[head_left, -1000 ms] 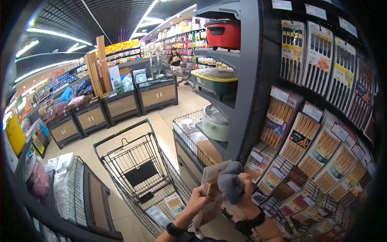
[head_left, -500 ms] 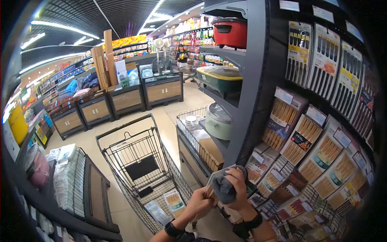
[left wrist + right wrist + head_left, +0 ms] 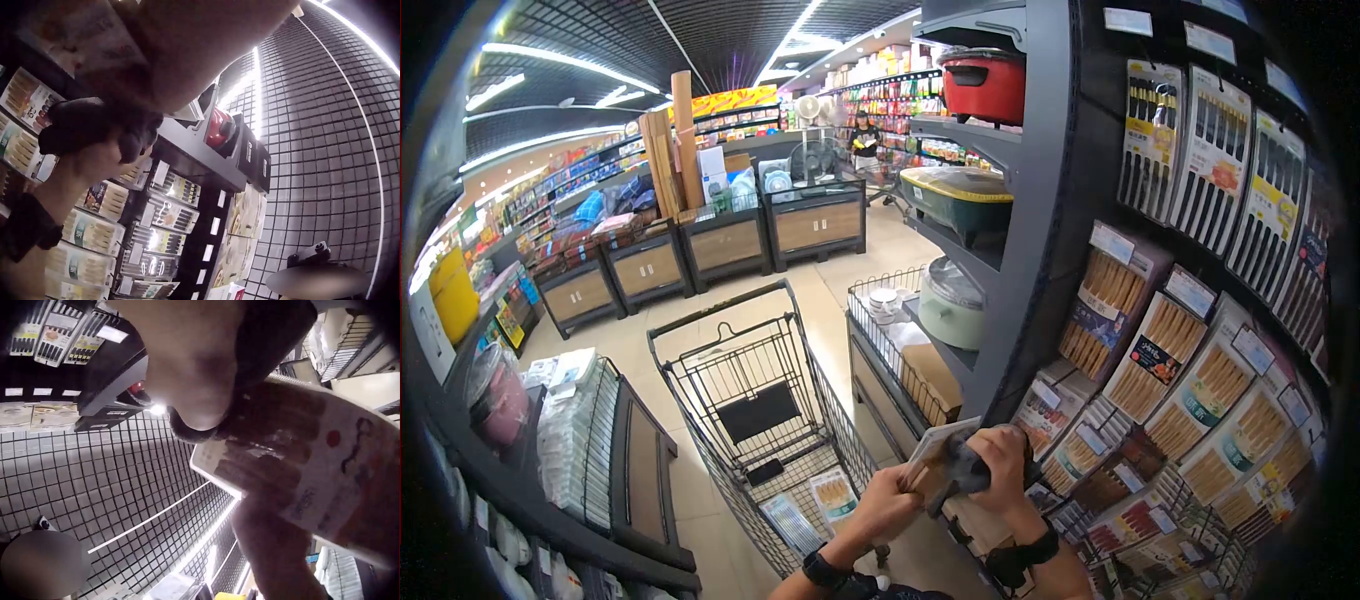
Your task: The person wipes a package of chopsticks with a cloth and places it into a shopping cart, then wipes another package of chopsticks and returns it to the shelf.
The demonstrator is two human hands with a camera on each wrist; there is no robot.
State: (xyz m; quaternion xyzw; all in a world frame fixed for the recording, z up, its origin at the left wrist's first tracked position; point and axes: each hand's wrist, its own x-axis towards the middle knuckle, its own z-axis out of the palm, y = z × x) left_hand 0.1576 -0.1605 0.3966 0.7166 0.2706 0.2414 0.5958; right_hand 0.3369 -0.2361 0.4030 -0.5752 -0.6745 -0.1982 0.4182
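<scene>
My left hand [image 3: 887, 505] pinches the edge of a flat pack [image 3: 938, 447], which stands tilted in the head view. In the right wrist view the pack [image 3: 340, 469] shows printing and long sticks under a clear cover. Curled round a dark grey cloth [image 3: 966, 472], my right hand [image 3: 1003, 470] holds it against the pack's upper part. The left wrist view also shows the cloth [image 3: 78, 125] bunched in the right fingers. Two packs, one bluish [image 3: 791, 523] and one with tan sticks [image 3: 834, 497], lie in the cart [image 3: 757, 412].
Hanging chopstick packs [image 3: 1140, 345] fill the rack at the right. Beside it, a shelf holds a red pot [image 3: 983, 88] and a pale green cooker [image 3: 950, 308]. A wire-edged display stand [image 3: 890, 345] is right of the cart; wooden cabinets [image 3: 818, 228] stand behind.
The view has turned slightly left. My right hand and the cloth have shifted over the pack, and less of the cloth shows. My left hand keeps its hold on the pack.
</scene>
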